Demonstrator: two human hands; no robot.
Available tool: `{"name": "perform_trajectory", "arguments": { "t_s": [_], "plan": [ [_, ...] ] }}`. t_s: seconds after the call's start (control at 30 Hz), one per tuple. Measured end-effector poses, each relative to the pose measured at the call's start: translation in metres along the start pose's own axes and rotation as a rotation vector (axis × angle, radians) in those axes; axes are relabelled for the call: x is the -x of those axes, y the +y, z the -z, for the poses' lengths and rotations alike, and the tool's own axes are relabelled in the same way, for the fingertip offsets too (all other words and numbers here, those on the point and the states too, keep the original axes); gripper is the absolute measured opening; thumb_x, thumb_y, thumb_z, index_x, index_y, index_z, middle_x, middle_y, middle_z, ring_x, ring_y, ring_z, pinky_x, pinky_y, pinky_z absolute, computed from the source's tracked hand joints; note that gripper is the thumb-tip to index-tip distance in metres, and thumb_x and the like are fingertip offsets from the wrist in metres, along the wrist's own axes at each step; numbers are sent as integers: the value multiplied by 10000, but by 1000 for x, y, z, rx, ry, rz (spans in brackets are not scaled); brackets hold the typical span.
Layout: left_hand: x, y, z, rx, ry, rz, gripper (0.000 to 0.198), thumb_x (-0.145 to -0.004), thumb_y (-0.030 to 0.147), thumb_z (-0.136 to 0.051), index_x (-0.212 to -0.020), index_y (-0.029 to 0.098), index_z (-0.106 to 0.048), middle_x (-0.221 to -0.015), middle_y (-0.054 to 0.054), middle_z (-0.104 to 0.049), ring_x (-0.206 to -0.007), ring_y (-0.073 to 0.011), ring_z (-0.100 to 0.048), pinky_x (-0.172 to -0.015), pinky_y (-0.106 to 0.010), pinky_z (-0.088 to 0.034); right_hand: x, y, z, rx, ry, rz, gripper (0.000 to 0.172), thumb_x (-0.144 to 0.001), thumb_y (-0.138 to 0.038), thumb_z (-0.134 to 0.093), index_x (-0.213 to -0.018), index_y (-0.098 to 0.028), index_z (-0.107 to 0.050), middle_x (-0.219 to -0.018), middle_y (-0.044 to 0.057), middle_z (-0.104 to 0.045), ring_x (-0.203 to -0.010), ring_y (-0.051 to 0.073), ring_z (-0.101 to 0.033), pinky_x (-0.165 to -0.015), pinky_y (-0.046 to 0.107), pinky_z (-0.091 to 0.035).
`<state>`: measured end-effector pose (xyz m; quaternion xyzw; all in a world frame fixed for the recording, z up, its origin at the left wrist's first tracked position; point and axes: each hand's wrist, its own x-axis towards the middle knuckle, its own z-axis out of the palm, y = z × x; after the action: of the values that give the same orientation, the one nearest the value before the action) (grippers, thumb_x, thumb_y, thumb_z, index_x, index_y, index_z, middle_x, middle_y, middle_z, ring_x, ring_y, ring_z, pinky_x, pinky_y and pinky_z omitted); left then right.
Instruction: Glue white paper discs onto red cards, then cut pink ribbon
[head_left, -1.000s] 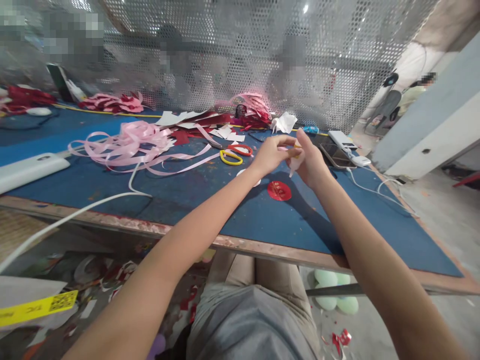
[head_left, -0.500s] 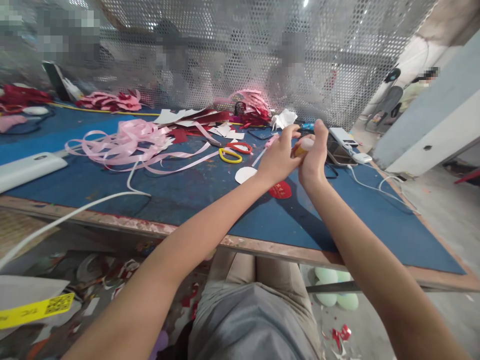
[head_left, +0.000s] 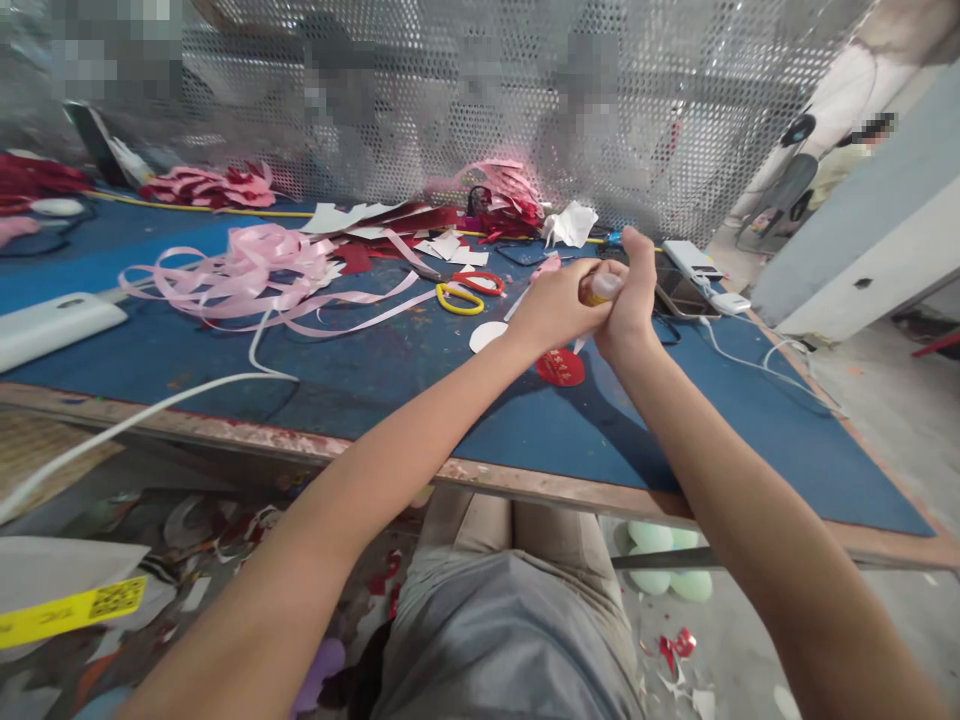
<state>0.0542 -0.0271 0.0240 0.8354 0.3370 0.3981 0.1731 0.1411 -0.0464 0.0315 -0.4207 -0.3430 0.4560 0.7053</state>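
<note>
My left hand (head_left: 561, 308) is wrapped round a small yellowish cylinder with a pale translucent end (head_left: 604, 287), perhaps a bottle or glue tube. Pressed against it from the right is my right hand (head_left: 632, 295), closed, thumb pointing up. Most of the cylinder is hidden by the fingers. Below the hands a round red card with gold lettering (head_left: 561, 367) lies on the blue table top (head_left: 405, 400). A white round card (head_left: 489, 336) sits left of it, partly behind my left wrist. Scissors with red and yellow handles (head_left: 460, 299) lie further left.
Tangled pink ribbon (head_left: 262, 270) covers the left middle. Paper scraps (head_left: 450, 248) and crumpled white paper (head_left: 570, 224) lie at the back, before a perforated metal screen (head_left: 450, 110). Phones and a white power bank (head_left: 691, 262) are at right. A white cable (head_left: 187, 402) crosses the front left edge.
Both hands have drawn closer together round the small cylinder, and the left fingers have curled in. The red card shows more fully now. The view has shifted slightly.
</note>
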Motion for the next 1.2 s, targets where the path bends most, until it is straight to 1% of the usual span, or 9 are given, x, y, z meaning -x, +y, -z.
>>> {"name": "perform_trajectory", "arguments": {
  "t_s": [0.07, 0.13, 0.27, 0.4, 0.47, 0.6, 0.7, 0.97, 1.2],
  "plan": [
    [4, 0, 0, 5, -21, -27, 286, -762, 305, -567, -1015, 187, -629, -957, -67, -708, -943, -251, -643, -866, -371, -478, -2, 5, 1, 40, 2, 29, 400, -800, -503, -386, -505, -239, -332, -493, -5, -417, -525, 131, -486, -492, 284, -407],
    [7, -2, 2, 37, -12, -43, 236, -760, 271, -566, -971, 183, -624, -905, -61, -702, -885, -237, -648, -824, -351, -488, -3, 9, -1, 72, -4, 38, 380, -782, -480, -422, -504, -235, -338, -491, -15, -410, -508, 119, -468, -482, 275, -389],
    [13, -8, 10, 100, 73, -73, 251, -725, 226, -597, -970, 174, -583, -928, -65, -671, -847, -216, -631, -764, -316, -488, -1, 12, -12, 75, -48, 69, 336, -763, -428, -463, -505, -227, -383, -474, -34, -374, -460, 95, -421, -444, 255, -357],
    [15, -13, 16, 84, 33, -91, 184, -740, 210, -570, -917, 163, -573, -839, -53, -664, -753, -196, -613, -703, -293, -472, 1, 15, -19, 55, -7, 107, 268, -723, -314, -506, -511, -219, -372, -495, -51, -335, -430, 70, -345, -413, 242, -301],
    [15, -13, 17, 67, 33, -99, 183, -735, 202, -568, -910, 150, -575, -844, -65, -667, -750, -201, -610, -700, -295, -466, 2, 17, -19, 54, 9, 137, 244, -698, -278, -518, -517, -215, -367, -512, -53, -323, -446, 66, -337, -419, 235, -295],
    [13, -14, 16, 53, 31, -146, 199, -725, 187, -554, -918, 145, -579, -881, -80, -665, -794, -217, -605, -739, -312, -458, 1, 20, -15, 63, 19, 206, 248, -674, -286, -531, -521, -215, -349, -529, -53, -300, -466, 62, -316, -427, 228, -289],
    [12, -17, 14, 63, 17, -167, 209, -722, 183, -537, -922, 139, -579, -872, -82, -659, -778, -217, -596, -713, -313, -452, 0, 22, -13, 58, 21, 241, 258, -666, -302, -541, -520, -215, -346, -530, -54, -292, -463, 59, -298, -425, 225, -280],
    [11, -25, 11, 42, 1, -170, 53, -732, 218, -529, -740, 183, -568, -706, -41, -637, -667, -192, -563, -658, -309, -424, -3, 28, -14, 69, 46, 214, 258, -689, -261, -523, -527, -217, -329, -517, -63, -278, -450, 55, -280, -413, 211, -273],
    [9, -28, 10, 2, -6, -171, 71, -729, 217, -527, -663, 195, -543, -670, -30, -631, -651, -185, -559, -646, -305, -419, -6, 31, -13, 102, 84, 194, 274, -710, -194, -490, -511, -219, -304, -503, -63, -257, -440, 60, -246, -390, 212, -243]
  ]
}}
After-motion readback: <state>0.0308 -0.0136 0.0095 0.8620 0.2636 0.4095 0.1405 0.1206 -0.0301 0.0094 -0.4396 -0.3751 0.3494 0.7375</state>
